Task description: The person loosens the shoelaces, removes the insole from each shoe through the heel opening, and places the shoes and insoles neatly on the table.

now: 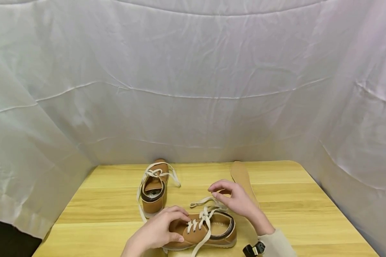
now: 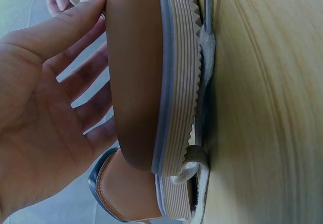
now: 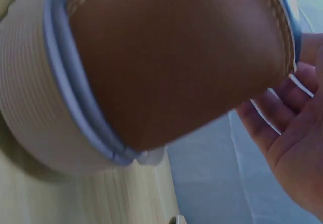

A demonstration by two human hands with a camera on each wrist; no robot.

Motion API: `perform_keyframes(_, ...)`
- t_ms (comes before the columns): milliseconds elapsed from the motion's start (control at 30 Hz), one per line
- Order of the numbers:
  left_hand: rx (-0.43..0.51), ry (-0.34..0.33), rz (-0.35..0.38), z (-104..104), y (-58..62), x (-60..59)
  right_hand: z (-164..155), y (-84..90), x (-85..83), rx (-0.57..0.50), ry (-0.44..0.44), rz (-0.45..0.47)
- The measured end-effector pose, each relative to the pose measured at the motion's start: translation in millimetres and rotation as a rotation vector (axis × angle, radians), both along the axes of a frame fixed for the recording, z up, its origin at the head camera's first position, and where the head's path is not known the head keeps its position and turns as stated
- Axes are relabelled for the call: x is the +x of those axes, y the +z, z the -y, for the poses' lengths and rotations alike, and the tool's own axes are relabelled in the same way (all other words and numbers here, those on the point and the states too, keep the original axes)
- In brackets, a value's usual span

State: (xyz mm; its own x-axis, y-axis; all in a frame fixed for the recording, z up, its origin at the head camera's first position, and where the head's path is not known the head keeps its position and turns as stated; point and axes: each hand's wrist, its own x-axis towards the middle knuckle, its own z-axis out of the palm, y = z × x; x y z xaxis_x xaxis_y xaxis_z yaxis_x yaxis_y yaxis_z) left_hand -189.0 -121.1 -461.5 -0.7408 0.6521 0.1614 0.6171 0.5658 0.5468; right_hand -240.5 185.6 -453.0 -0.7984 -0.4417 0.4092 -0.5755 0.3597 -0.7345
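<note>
A brown leather lace-up shoe point(image 1: 195, 233) lies sideways at the table's near edge, toe to the left and heel to the right. My left hand point(image 1: 161, 227) holds its toe, thumb on the near side and fingers over the far side. The left wrist view shows the thumb against the brown upper point(image 2: 136, 72) above a ribbed sole point(image 2: 179, 82). Cream laces point(image 1: 194, 225) run through the eyelets, with long loose ends. My right hand point(image 1: 236, 200) hovers above the heel opening, fingers loosely bent with a gap to the thumb, holding nothing.
A matching second shoe point(image 1: 152, 207) stands behind to the left, toe away, its cream laces trailing. A tan insole point(image 1: 240, 173) lies at the back right, partly behind the right hand. Grey cloth point(image 1: 193, 117) hangs around the wooden table point(image 1: 308, 214).
</note>
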Motion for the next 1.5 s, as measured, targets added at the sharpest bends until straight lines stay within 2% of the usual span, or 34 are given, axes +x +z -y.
perform_keyframes(100, 0.001, -0.001, -0.005, 0, 0.2, 0.0, 3, 0.3, 1.8, -0.033, 0.099, -0.018)
perform_keyframes(233, 0.001, 0.0, -0.008, 0, 0.1, 0.0, 6, 1.2, 3.9, -0.004, 0.22, -0.007)
perform_keyframes(433, 0.001, 0.0, -0.012, 0, 0.6, 0.3, 9, 1.4, 6.0, 0.076, 0.319, -0.021)
perform_keyframes(600, 0.005, 0.0, -0.012, 0, 1.3, 0.9, 10, -0.1, 6.4, 0.124, 0.332, -0.052)
perform_keyframes(900, 0.0, 0.001, 0.0, 0, 0.8, -0.1, 12, -1.0, 7.2, 0.164, 0.318, 0.053)
perform_keyframes(1167, -0.001, 0.0, 0.003, 1, 1.0, 0.3, 11, -2.1, 7.0, 0.157, 0.298, 0.059)
perform_keyframes(1500, 0.005, -0.006, 0.02, 1, 0.3, 0.0, 9, -0.3, 8.3, 0.13, 0.213, 0.041)
